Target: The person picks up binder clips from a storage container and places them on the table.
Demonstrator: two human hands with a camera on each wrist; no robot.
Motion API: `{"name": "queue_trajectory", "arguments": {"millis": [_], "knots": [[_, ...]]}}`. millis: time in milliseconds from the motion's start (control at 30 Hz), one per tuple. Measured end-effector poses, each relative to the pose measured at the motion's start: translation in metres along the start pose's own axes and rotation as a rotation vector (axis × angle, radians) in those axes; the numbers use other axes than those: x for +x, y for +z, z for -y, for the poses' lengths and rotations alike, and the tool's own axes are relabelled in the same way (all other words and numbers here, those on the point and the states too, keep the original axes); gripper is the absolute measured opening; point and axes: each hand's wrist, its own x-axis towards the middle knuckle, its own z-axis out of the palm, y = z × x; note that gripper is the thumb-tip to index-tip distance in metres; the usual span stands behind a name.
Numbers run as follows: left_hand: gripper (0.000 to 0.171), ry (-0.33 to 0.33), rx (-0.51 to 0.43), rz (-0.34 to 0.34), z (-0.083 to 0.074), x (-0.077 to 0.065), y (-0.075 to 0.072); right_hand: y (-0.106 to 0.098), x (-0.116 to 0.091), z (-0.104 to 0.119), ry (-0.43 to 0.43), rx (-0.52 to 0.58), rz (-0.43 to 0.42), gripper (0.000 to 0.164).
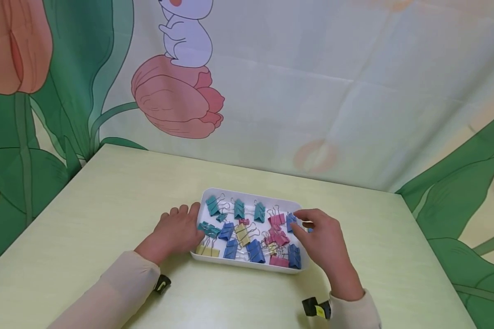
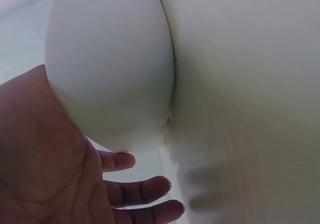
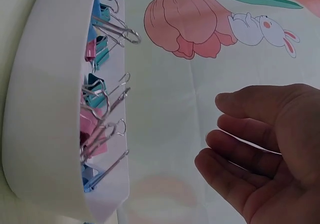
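A white tray [image 1: 247, 263] holds binder clips in several colours. Teal clips [image 1: 239, 209], blue clips [image 1: 255, 252], pink clips [image 1: 277, 236] and yellow clips [image 1: 242, 234] lie mixed inside. My left hand [image 1: 178, 231] rests against the tray's left end, its thumb over the rim; in the left wrist view the visible fingers [image 2: 145, 190] extend loosely beside the wall. Above the tray's right end is my right hand [image 1: 322, 235], near a blue clip [image 1: 291, 222]. The right wrist view shows its fingers [image 3: 225, 179] loosely bent, apart from the thumb, with nothing between them.
Beneath the tray is a pale yellow-green table [image 1: 119, 196]. A curtain [image 1: 271, 91] printed with tulips and a white rabbit hangs behind it. Something small and blue [image 1: 310, 230] shows partly behind my right hand, beyond the tray's right end.
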Motion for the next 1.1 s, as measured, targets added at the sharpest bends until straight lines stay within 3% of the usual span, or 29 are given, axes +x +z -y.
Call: {"name": "queue_trajectory", "arguments": {"millis": [467, 867, 1100], "knots": [[0.068, -0.004, 0.008, 0.014, -0.001, 0.0, -0.002, 0.019, -0.002, 0.013, -0.105, -0.004, 0.074, 0.026], [0.082, -0.012, -0.001, 0.053, -0.003, 0.003, 0.0, 0.044, -0.001, 0.025, -0.092, -0.062, 0.228, 0.028], [0.07, 0.039, 0.009, 0.053, -0.002, 0.002, 0.0, 0.048, 0.0, 0.026, -0.1, -0.072, 0.265, 0.027]]}}
